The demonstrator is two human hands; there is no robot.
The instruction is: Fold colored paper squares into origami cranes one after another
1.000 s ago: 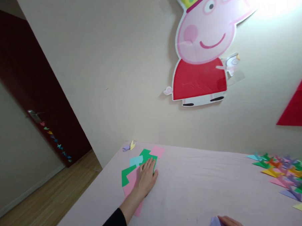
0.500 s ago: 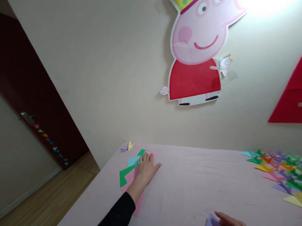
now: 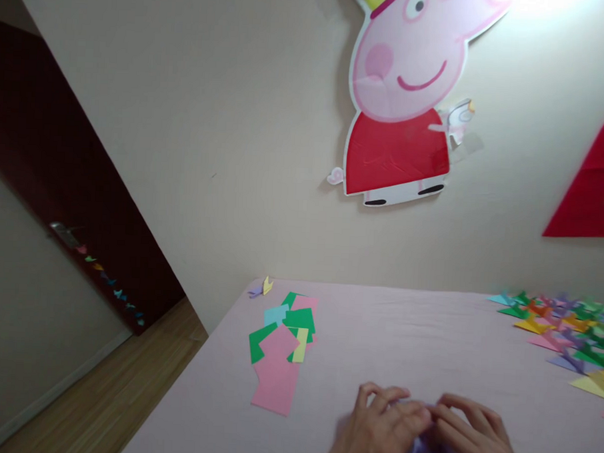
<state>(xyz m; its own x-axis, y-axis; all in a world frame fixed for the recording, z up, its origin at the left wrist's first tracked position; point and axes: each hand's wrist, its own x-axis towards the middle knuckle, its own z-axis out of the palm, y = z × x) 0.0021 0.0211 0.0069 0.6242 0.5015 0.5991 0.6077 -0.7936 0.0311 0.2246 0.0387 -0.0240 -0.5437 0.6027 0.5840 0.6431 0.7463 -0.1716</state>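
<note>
Both my hands meet at the bottom middle of the view over a pale purple paper [image 3: 425,451], which is mostly hidden beneath them. My left hand [image 3: 380,427] has its fingers curled onto the paper. My right hand [image 3: 473,437] presses on it from the right, fingertips touching the left hand's. They rest on a pink covered surface [image 3: 401,344]. A loose stack of flat coloured paper squares [image 3: 283,342], pink, green, blue and yellow, lies to the left of my hands.
A heap of folded paper shapes [image 3: 570,328] in several colours lies at the right edge. Two small folded pieces [image 3: 262,288] sit at the far left corner. A cartoon pig cutout [image 3: 402,104] hangs on the wall. A dark red door [image 3: 58,176] and wooden floor are to the left.
My left hand has left the stack of paper squares and come back right to join my right hand on the purple paper. The stack now lies uncovered.
</note>
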